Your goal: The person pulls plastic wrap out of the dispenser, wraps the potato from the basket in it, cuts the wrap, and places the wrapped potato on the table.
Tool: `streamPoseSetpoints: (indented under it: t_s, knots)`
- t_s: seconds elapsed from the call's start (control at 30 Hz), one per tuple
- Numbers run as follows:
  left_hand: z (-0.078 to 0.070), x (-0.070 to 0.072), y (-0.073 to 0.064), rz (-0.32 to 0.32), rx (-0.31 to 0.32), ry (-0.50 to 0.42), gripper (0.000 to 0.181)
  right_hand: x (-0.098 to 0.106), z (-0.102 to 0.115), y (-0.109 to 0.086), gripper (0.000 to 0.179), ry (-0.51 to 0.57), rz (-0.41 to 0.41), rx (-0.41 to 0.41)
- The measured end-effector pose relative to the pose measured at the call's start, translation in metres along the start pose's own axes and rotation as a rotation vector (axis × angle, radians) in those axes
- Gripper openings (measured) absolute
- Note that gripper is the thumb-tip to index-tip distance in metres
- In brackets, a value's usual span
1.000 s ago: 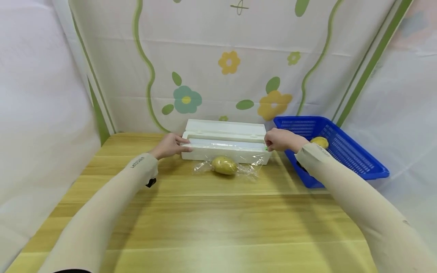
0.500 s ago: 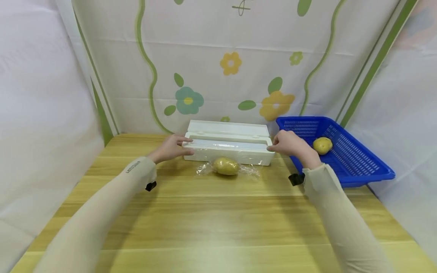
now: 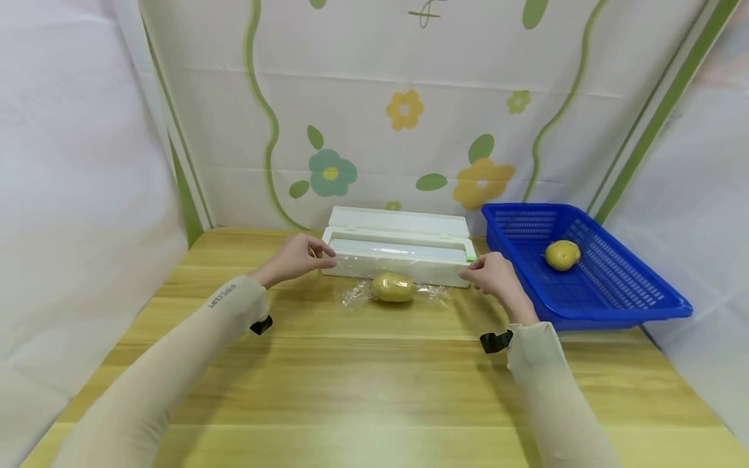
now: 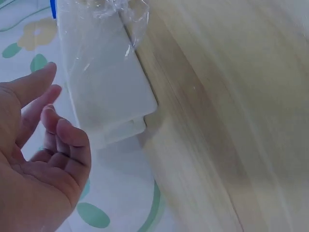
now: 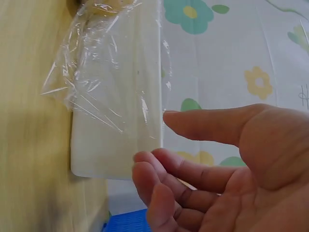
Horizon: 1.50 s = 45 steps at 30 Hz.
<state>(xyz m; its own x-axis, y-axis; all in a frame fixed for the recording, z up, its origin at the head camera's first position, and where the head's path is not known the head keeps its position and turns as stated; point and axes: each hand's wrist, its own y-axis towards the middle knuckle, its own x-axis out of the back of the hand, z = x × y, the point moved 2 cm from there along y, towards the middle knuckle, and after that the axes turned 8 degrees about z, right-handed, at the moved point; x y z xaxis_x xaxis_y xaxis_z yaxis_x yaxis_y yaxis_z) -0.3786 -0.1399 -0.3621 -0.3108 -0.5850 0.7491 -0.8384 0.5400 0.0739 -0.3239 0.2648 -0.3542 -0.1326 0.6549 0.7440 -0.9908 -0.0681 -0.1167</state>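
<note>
A potato wrapped in clear cling film lies on the table against the front of a white cling film dispenser box. The box's lid is raised at the back, and a pale roll shows inside. At the box's left end is my left hand, fingers loosely bent with a gap to the thumb. My right hand is at the right front corner, thumb and fingers apart in the right wrist view. Neither hand holds anything. A small green piece sits at the box's right end.
A blue basket stands on the right of the wooden table, with an unwrapped potato in it. Behind the box hangs a white flower-print curtain; white cloth also closes off both sides.
My right hand has left the box's right end and come forward and down to its front corner. The left hand has drawn up slightly off the box's left edge. The view has shifted slightly.
</note>
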Motion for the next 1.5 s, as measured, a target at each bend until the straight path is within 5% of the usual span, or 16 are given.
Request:
streamPoseSetpoints:
  t_s: [0.17,0.4,0.6,0.8,1.03,1.5]
  knots:
    - [-0.003,-0.005,-0.003,-0.041,0.031,-0.034,0.015,-0.006,-0.006,0.004,0.029,0.099,0.008,0.001]
    - [-0.006,-0.010,-0.009,-0.115,0.057,-0.127,0.014,-0.009,-0.003,0.009,0.027,0.300,-0.037,0.137]
    - [-0.007,-0.020,-0.013,-0.176,0.080,-0.203,0.017,-0.008,-0.007,0.015,0.021,0.184,-0.138,0.249]
    - [-0.007,-0.028,-0.015,-0.274,0.097,-0.305,0.020,-0.010,-0.009,0.022,0.030,-0.055,-0.171,0.411]
    - [-0.006,-0.035,-0.015,-0.307,0.118,-0.349,0.016,-0.014,-0.016,0.022,0.024,-0.231,-0.264,0.330]
    - [-0.005,-0.030,-0.014,-0.292,0.134,-0.336,0.019,-0.009,-0.015,0.020,0.011,-0.080,-0.207,0.384]
